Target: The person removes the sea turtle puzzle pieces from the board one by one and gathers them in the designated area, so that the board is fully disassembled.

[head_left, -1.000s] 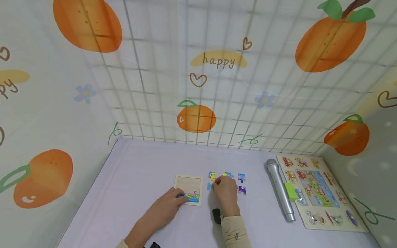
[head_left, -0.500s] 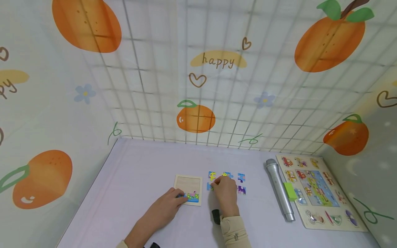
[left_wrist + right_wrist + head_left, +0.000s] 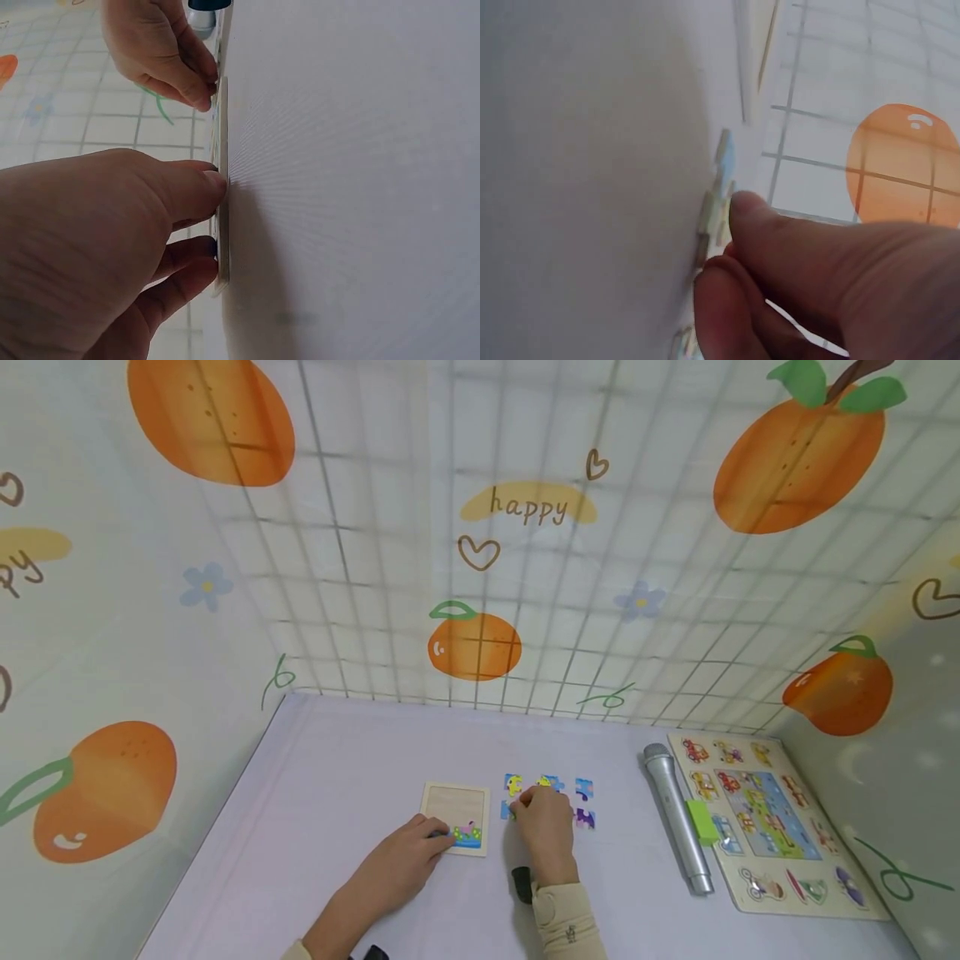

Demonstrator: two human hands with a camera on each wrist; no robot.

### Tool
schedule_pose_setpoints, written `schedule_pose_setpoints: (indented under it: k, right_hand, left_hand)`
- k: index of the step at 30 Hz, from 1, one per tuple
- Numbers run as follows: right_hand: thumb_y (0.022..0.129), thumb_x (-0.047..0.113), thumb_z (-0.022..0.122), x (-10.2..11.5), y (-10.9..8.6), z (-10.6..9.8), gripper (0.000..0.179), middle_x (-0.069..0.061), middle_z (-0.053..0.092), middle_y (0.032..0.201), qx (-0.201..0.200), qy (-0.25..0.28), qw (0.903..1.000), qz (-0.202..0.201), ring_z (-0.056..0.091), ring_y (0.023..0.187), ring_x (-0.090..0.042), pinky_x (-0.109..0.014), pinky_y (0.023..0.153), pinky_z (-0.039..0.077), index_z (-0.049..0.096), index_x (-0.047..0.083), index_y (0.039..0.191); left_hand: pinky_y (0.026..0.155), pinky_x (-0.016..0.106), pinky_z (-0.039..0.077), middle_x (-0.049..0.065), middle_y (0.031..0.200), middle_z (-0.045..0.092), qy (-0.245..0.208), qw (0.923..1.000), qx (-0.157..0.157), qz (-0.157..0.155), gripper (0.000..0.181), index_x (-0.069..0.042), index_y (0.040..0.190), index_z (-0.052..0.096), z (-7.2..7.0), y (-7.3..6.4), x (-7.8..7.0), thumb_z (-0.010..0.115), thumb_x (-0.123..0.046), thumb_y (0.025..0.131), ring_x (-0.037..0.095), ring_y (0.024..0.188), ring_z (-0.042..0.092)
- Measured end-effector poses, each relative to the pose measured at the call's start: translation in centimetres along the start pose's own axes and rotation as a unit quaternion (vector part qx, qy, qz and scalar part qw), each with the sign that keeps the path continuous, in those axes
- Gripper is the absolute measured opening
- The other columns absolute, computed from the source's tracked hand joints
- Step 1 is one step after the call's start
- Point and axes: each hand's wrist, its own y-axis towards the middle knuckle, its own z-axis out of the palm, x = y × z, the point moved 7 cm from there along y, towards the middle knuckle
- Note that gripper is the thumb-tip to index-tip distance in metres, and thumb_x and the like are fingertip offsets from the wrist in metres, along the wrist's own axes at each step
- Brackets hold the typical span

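Note:
My left hand (image 3: 401,864) rests at the lower left of a small square wooden puzzle tray (image 3: 455,802), its fingertips on the picture pieces (image 3: 468,836) along the bottom row. In the left wrist view, the thumb lies against the edge of the tray (image 3: 223,259). To the right of the tray, my right hand (image 3: 546,831) bends over the loose pieces. Its thumb and forefinger pinch a puzzle piece (image 3: 507,811), mostly hidden by the fingers. Around it lie a yellow-and-blue piece (image 3: 513,785), a blue piece (image 3: 584,789) and a purple piece (image 3: 586,819).
A silver microphone (image 3: 678,822) lies to the right, with a bright green block (image 3: 702,823) beside it. Past them is a large wooden peg puzzle board (image 3: 813,893). Printed cloth walls (image 3: 375,635) enclose the white table (image 3: 337,760) at the back and sides.

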Motion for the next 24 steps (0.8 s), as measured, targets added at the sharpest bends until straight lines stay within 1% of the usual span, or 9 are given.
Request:
schedule_pose_setpoints:
  k: [6,9,12,14,17,20,24]
  right_hand:
    - [0.088,0.017,0.081,0.6,-0.4,-0.2,0.012,-0.004,0.073,0.083,0.009,0.023,0.9994,-0.024,0.059,0.072,-0.015,-0.027,0.062,0.052,0.079,0.006,0.092]
    - [0.086,0.017,0.082,1.2,-0.7,-0.1,0.012,-0.003,0.074,0.083,0.016,0.033,0.9981,-0.051,0.061,0.073,-0.013,-0.027,0.063,0.052,0.08,0.007,0.092]
    - [0.086,0.018,0.083,1.8,-1.0,0.1,0.012,-0.003,0.075,0.084,0.027,0.039,0.9956,-0.081,0.063,0.075,-0.012,-0.028,0.064,0.054,0.08,0.008,0.092]
    - [0.085,0.018,0.083,2.2,-1.3,0.3,0.014,-0.003,0.076,0.086,0.04,0.046,0.993,-0.102,0.065,0.077,-0.013,-0.028,0.066,0.055,0.081,0.008,0.093]
    - [0.084,0.019,0.084,2.5,-1.6,0.8,0.016,-0.003,0.077,0.088,0.069,0.062,0.9884,-0.121,0.066,0.08,-0.013,-0.029,0.068,0.057,0.081,0.007,0.095]
    - [0.083,0.019,0.085,2.7,-1.9,1.4,0.019,-0.001,0.077,0.086,0.092,0.077,0.983,-0.139,0.067,0.079,-0.011,-0.029,0.07,0.058,0.081,0.007,0.097]
    - [0.082,0.022,0.087,2.8,-2.1,2.2,0.022,0.003,0.075,0.082,0.117,0.083,0.9766,-0.16,0.065,0.076,-0.008,-0.027,0.069,0.057,0.081,0.008,0.098]
  left_hand:
    - [0.092,0.026,0.057,-0.005,0.119,0.068,-0.007,0.9999,0.005,-0.009,0.02,-0.015,0.115,0.077,0.0,-0.1,0.1,0.072,-0.015,0.095,0.011,0.107,0.061]
    - [0.091,0.026,0.057,-0.006,0.117,0.068,-0.008,0.9999,0.005,-0.011,0.02,-0.015,0.115,0.076,-0.2,-0.2,0.1,0.071,-0.016,0.095,0.011,0.106,0.061]
    - [0.09,0.026,0.057,-0.005,0.116,0.068,-0.006,0.9999,0.004,-0.008,0.02,-0.015,0.115,0.076,-0.3,-0.1,0.0,0.071,-0.016,0.095,0.011,0.105,0.061]
    - [0.09,0.026,0.057,-0.005,0.115,0.068,-0.005,1.0,0.004,-0.005,0.02,-0.014,0.115,0.076,-0.4,0.0,-0.1,0.071,-0.016,0.095,0.011,0.105,0.061]
    - [0.09,0.027,0.057,-0.005,0.115,0.068,-0.006,0.9999,0.008,-0.003,0.02,-0.014,0.115,0.076,-0.3,0.0,-0.1,0.071,-0.017,0.096,0.012,0.106,0.061]
    - [0.09,0.027,0.057,-0.004,0.116,0.068,-0.006,0.9999,0.013,-0.003,0.021,-0.014,0.116,0.076,-0.2,0.0,-0.1,0.07,-0.017,0.096,0.012,0.106,0.061]
    - [0.089,0.027,0.057,-0.004,0.117,0.068,-0.003,0.9999,0.013,-0.001,0.023,-0.014,0.119,0.075,-0.1,-0.1,0.0,0.07,-0.018,0.097,0.012,0.106,0.061]
